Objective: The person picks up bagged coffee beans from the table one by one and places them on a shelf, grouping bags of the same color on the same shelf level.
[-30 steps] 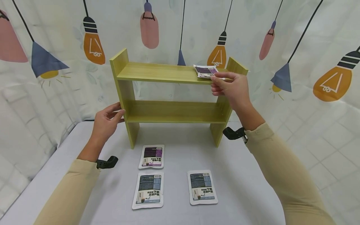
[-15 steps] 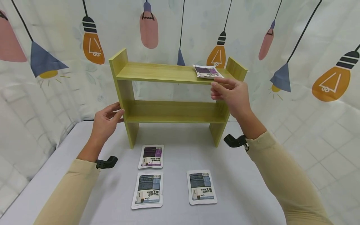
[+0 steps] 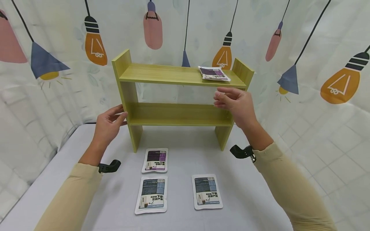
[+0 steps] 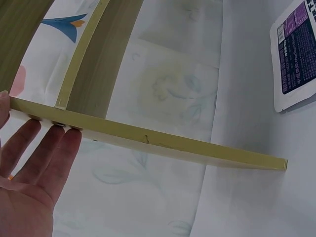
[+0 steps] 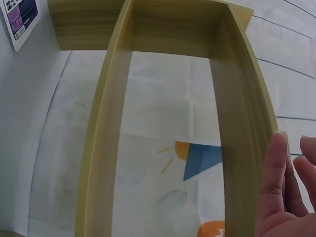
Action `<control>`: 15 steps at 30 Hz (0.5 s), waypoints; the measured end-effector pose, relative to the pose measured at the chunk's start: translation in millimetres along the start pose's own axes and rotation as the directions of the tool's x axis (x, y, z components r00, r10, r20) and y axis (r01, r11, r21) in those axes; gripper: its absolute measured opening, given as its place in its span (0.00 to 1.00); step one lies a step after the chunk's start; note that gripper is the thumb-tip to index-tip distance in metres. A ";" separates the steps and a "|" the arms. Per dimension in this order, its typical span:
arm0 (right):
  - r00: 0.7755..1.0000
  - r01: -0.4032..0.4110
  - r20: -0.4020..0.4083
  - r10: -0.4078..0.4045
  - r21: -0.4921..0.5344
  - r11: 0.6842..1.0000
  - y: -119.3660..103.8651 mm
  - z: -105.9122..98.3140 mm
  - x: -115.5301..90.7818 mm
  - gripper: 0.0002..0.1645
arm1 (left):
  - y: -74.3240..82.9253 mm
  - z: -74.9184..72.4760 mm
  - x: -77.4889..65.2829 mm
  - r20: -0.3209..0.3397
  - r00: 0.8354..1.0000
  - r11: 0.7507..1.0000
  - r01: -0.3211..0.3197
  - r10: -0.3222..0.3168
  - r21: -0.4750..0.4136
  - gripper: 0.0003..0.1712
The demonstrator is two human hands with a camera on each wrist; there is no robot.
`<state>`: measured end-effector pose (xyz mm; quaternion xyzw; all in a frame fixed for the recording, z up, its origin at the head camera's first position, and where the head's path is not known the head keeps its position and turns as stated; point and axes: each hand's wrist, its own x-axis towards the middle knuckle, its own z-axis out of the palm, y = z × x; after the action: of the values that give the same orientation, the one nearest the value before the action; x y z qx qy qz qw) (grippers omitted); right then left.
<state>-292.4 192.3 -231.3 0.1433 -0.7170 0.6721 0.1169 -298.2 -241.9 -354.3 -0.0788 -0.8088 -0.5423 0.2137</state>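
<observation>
In the head view, a two-tier wooden shelf [image 3: 179,115] stands on the white table. My left hand [image 3: 108,125] is at its left side panel; in the left wrist view the straight fingers [image 4: 61,158] touch the panel's outer face and the thumb lies at the front edge. My right hand [image 3: 235,106] holds nothing, its fingers loosely bent just below the top board's front edge at the right. A purple-and-white pouch [image 3: 214,73] lies flat on the top board near its right end. In the right wrist view the fingers [image 5: 273,173] are beside the board's edge.
Three more flat pouches lie on the table before the shelf: a purple one [image 3: 155,160], a blue one [image 3: 151,195] nearer on the left, and another blue one [image 3: 207,192] on the right. A curtain [image 3: 121,29] printed with lamps hangs behind.
My right hand has let go of the purple pouch on the top board and moved down a little. The left hand stays at the side panel.
</observation>
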 end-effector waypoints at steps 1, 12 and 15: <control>1.000 0.001 0.004 -0.001 0.011 1.000 1.3 0.4 -1.0 0.23 | -0.4 0.0 0.2 0.001 1.000 1.000 0.001 -0.001 0.000 0.31; 0.998 -0.001 0.059 -0.004 0.073 0.997 14.7 7.1 -13.2 0.19 | 0.5 -0.5 -1.1 -0.009 1.000 1.000 -0.014 0.014 -0.001 0.30; 0.998 -0.006 0.063 0.001 0.070 0.998 19.7 8.4 -17.1 0.19 | 1.3 0.4 -1.5 -0.013 1.000 1.000 -0.020 0.020 -0.009 0.30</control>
<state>-283.4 185.8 -256.4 0.1673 -0.6967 0.6920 0.0879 -296.4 -240.8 -353.9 -0.0844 -0.8042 -0.5441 0.2238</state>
